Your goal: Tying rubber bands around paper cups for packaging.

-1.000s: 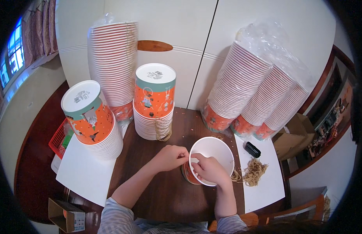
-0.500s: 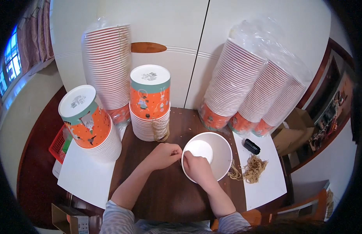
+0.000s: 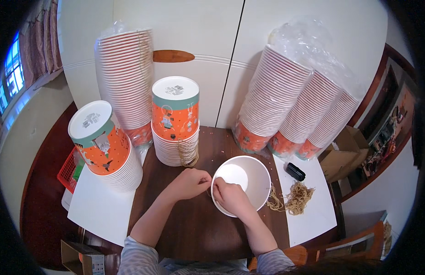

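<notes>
A white paper bowl (image 3: 247, 181) lies on the dark wooden table (image 3: 194, 229), tipped so its open mouth faces up toward the camera, just right of the table's middle. The right hand (image 3: 231, 198) rests against the bowl's lower left rim, knuckles up, fingers curled inward and pressed together at the rim; what they pinch there cannot be told. The left hand (image 3: 190, 182) sits just beside it to the left, loosely fisted, thumb and forefinger tips drawn together and pointing at the right hand (something thin may run between the two, too small to make out). Both forearms come up from the lower edge, angled toward each other, sleeves striped.

Right of the bowl, a heap of tan rubber bands (image 3: 296, 198) lies partly on a white sheet (image 3: 313, 220), with a small black object (image 3: 295, 171) just behind it. Behind the hands stands a short stack of orange printed bowls (image 3: 176, 123) turned bottom up, and a similar leaning stack (image 3: 105, 146) to the left on another white sheet (image 3: 95, 208). Tall plastic-wrapped stacks of bowls (image 3: 125, 78) stand against the wall, and more (image 3: 295, 105) lean at the right.
</notes>
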### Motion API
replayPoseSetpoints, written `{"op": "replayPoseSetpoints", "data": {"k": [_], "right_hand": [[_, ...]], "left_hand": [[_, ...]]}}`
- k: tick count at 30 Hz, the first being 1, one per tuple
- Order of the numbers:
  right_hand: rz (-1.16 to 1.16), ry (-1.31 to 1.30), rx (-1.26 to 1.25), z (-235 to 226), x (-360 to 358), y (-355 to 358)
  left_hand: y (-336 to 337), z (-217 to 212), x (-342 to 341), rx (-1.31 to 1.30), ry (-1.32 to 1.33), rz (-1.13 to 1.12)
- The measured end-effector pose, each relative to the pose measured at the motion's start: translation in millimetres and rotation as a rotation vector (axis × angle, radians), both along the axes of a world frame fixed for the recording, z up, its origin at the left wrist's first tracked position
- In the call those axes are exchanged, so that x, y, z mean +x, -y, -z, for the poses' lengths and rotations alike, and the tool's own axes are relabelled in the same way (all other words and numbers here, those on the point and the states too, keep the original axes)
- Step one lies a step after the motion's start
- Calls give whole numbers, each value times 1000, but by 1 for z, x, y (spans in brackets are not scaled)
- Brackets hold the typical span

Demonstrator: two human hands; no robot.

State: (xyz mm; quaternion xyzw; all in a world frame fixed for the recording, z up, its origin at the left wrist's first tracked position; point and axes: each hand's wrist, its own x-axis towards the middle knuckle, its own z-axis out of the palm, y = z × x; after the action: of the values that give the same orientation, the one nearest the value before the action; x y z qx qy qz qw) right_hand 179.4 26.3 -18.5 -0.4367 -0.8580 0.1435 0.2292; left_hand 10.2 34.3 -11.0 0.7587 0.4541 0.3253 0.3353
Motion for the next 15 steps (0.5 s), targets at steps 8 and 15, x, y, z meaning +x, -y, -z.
{"op": "replayPoseSetpoints", "data": {"k": [8,15], "right_hand": [[42,-37,2,-3,3,-3],[65,-146,22,-3,10,-9]], "left_hand": [[-1,7,0,-62,82,54],[-11,21,2,-162,97,94]]}}
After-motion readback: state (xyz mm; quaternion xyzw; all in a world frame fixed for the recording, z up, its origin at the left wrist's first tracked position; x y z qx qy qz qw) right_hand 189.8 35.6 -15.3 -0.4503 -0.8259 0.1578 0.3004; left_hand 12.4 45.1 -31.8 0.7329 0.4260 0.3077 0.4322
